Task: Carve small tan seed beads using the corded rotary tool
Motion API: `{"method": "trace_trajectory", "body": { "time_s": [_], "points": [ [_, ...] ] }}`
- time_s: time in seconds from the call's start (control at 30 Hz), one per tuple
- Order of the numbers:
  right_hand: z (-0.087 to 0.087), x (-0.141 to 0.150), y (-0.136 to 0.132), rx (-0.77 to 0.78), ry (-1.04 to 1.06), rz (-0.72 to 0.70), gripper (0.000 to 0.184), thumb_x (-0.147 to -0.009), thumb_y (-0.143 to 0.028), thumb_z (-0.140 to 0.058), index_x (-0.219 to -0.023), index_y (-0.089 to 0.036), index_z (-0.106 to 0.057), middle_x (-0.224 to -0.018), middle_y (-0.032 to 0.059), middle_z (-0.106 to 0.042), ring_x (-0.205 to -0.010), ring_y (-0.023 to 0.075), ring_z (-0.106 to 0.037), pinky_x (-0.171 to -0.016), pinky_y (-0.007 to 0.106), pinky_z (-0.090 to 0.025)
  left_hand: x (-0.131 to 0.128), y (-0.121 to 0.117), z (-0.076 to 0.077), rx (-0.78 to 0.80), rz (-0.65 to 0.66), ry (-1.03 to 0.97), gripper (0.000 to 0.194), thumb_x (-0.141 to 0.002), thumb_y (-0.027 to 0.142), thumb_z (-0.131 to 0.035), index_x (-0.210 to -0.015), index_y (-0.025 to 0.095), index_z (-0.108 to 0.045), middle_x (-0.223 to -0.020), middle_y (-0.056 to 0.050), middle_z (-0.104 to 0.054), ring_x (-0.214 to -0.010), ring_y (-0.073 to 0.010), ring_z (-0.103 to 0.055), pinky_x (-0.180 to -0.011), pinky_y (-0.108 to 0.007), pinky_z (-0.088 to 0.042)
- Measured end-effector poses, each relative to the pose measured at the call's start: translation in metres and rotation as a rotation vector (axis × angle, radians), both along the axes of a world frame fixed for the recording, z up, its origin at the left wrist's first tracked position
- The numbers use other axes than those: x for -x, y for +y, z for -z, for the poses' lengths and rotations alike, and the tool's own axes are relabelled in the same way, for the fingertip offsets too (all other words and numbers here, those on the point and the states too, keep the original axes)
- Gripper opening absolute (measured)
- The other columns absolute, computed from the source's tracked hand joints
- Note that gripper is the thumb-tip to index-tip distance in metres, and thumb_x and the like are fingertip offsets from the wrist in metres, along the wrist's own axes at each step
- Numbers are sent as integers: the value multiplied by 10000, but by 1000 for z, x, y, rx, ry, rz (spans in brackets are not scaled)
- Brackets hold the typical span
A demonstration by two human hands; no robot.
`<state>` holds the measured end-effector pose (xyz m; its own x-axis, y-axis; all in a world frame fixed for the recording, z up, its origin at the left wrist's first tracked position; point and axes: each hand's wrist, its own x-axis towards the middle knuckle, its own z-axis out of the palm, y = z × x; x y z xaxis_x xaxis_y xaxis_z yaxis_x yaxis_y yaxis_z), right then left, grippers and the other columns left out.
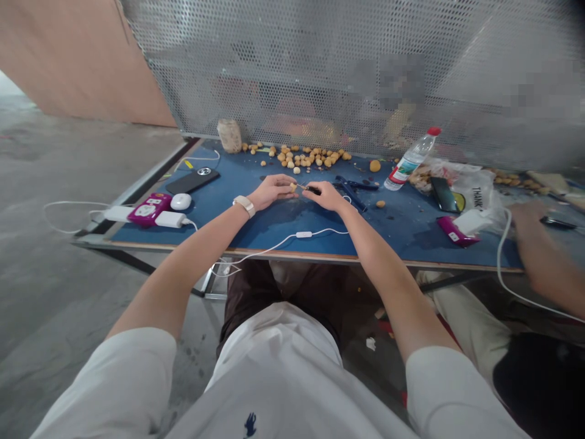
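Over the blue tabletop, my left hand (273, 190) pinches a small yellowish piece (293, 187) between its fingertips. My right hand (326, 196) is closed around the black handle of a small tool (313, 190). Its thin metal tip points left and meets the piece or comes very close to it; the exact kind of tool is too small to tell. Just right of my right hand lies a dark blue hand tool (359, 188) with long handles. Beyond both hands spreads a pile of small tan round pieces (315, 157), and one lone piece (380, 204) lies to the right.
A water bottle (411, 160) and a plastic bag (475, 188) stand right. Left are a black phone (194, 180), a white earbud case (181, 202) and a purple power strip (148, 210). A white cable (304, 234) crosses the front edge. A co-worker's arm (543, 256) reaches in at right.
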<state>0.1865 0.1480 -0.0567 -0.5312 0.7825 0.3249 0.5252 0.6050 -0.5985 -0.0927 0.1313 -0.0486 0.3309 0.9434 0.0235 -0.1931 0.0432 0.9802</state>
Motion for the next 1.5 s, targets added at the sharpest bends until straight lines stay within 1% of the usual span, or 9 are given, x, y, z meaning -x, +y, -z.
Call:
{"method": "trace_trajectory", "body": {
  "time_s": [0.13, 0.33, 0.4, 0.6, 0.8, 0.93, 1.1, 1.3, 1.5],
  "points": [
    [1, 0, 2, -8, 8, -5, 728, -1087, -950, -707, -964, -236, -771, -811, 22, -669, -798, 232, -533, -815, 409, -381, 0, 1, 0, -7, -32, -1, 251, -1093, -100, -850, -1189, 125, -903, -1112, -70, -925, -940, -190, -961, -1186, -429, -785],
    [2, 0, 2, 7, -10, -3, 738, -1072, -957, -719, -973, -229, -788, -813, 25, -666, -797, 234, -533, -813, 412, -371, 1, 4, 3, -30, -16, -1, 261, -1023, -17, -1013, -1195, 144, -899, -1158, -71, -939, -1035, -208, -967, -1313, -478, -749],
    [2, 0, 2, 2, -1, 5, 733, -1087, -943, -716, -978, -222, -794, -827, 32, -682, -815, 236, -540, -820, 412, -376, 1, 4, 4, -31, -14, -12, 271, -1022, -26, -1002, -1206, 144, -902, -1180, -74, -948, -1039, -207, -974, -1321, -476, -746],
    [1, -1, 2, -9, 3, 6, 744, -1078, -949, -728, -987, -215, -810, -824, 33, -693, -813, 235, -541, -818, 408, -377, 2, 4, 3, -13, -11, -44, 260, -1066, -88, -882, -1226, 114, -918, -1204, -118, -975, -1024, -218, -991, -1316, -478, -751],
    [0, 0, 0, -4, 11, 12, 717, -1073, -925, -718, -972, -219, -789, -815, 28, -680, -808, 229, -531, -813, 409, -381, 4, 5, 4, -15, 0, -35, 309, -1048, -44, -953, -1304, 129, -946, -1211, -123, -988, -1127, -263, -1004, -1352, -504, -733],
    [-1, 0, -1, -4, 5, 7, 686, -1061, -902, -713, -967, -225, -771, -826, 27, -673, -813, 229, -533, -828, 415, -391, 4, 6, 5, -32, 2, -48, 308, -1065, -42, -952, -1322, 128, -950, -1204, -123, -988, -1144, -261, -1006, -1373, -518, -718],
    [-1, -1, 0, -1, -3, 8, 690, -1069, -912, -707, -967, -233, -767, -817, 21, -665, -797, 229, -530, -814, 413, -378, 4, 8, 9, -68, 5, -60, 330, -1010, -43, -1002, -1292, 123, -949, -1188, -115, -981, -1114, -260, -1003, -1362, -538, -727],
    [1, -1, 2, -7, -25, 9, 682, -1083, -900, -721, -979, -229, -783, -837, 28, -685, -815, 233, -536, -831, 411, -378, 6, 14, 15, -163, 6, 42, 460, -856, 101, -1185, -1248, 147, -951, -1145, -97, -967, -1083, -268, -984, -1291, -551, -764],
    [1, -1, 2, -3, -11, 3, 699, -1088, -908, -711, -984, -222, -792, -823, 24, -682, -807, 226, -520, -820, 401, -378, 9, 20, 20, -248, 3, 92, 503, -794, 142, -1205, -1230, 153, -954, -1111, -71, -955, -1008, -243, -965, -1213, -500, -776]
  ]
}}
